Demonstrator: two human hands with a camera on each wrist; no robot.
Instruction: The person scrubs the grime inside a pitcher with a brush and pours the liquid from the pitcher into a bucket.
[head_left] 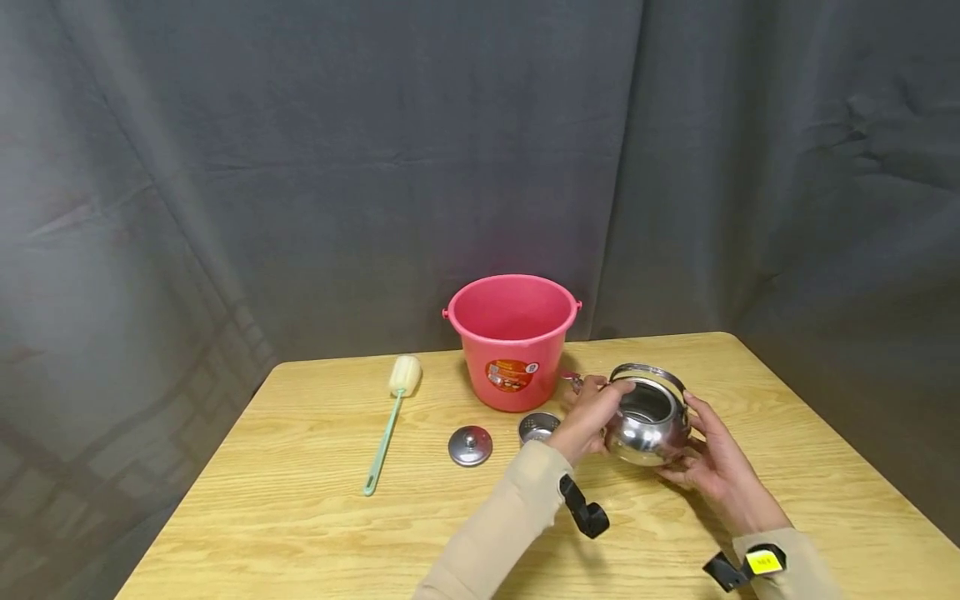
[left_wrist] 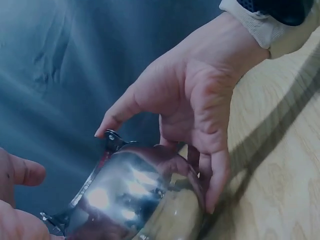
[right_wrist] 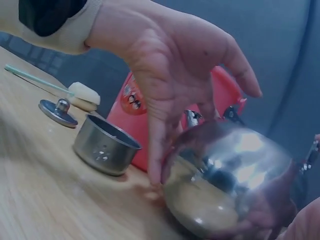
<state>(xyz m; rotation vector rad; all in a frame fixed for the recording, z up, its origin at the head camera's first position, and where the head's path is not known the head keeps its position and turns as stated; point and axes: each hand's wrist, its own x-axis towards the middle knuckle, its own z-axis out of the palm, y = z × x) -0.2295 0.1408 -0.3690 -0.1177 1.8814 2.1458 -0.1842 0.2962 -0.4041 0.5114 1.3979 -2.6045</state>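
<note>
A shiny steel teapot (head_left: 647, 437), lidless, is held between both hands above the table's right part. Its opening tilts toward me, and its bail handle (head_left: 648, 369) leans to the far side. My left hand (head_left: 592, 417) grips the spout side, also seen as the left hand (right_wrist: 175, 75) in the right wrist view. Opposite it, my right hand (head_left: 712, 471) holds the body's other side and underside; in the left wrist view, the right hand's (left_wrist: 185, 95) fingers curve round the steel. Beside my left hand sits a steel strainer cup (right_wrist: 105, 147), partly hidden by that hand in the head view.
A pink bucket (head_left: 513, 333) stands at the back of the wooden table (head_left: 285, 508). The round steel lid (head_left: 470, 446) lies in front of it. A sponge brush (head_left: 405, 375) with a green handle lies left. Grey curtains (head_left: 375, 167) hang behind.
</note>
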